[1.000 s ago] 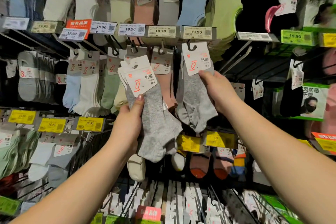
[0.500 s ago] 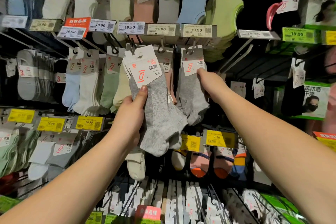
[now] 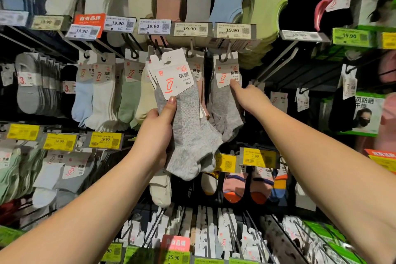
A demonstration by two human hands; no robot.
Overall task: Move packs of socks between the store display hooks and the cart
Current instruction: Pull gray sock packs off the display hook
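My left hand (image 3: pixel 157 133) grips a stack of grey sock packs (image 3: pixel 188 135) by the sock part, thumb up against the white header cards (image 3: pixel 171 75). The stack is held in front of the middle row of hooks. To its right, one grey sock pack (image 3: pixel 227 111) hangs on a display hook (image 3: pixel 224 58) under a 19.90 price tag (image 3: pixel 232 30). My right hand (image 3: pixel 250 97) reaches up to it, one straight finger touching the lower right corner of its card. No cart is in view.
Rows of hanging sock packs in blue, white, green and pink (image 3: pixel 102 96) fill the wall. Price tag strips (image 3: pixel 153 26) jut forward above each row. Yellow tags (image 3: pixel 258 157) sit below. Long metal hooks with packs (image 3: pixel 214 236) stick out at the bottom.
My right hand carried one grey pack up onto the hook and let go of it, leaving only a fingertip on its card. My left hand lifted the stack slightly.
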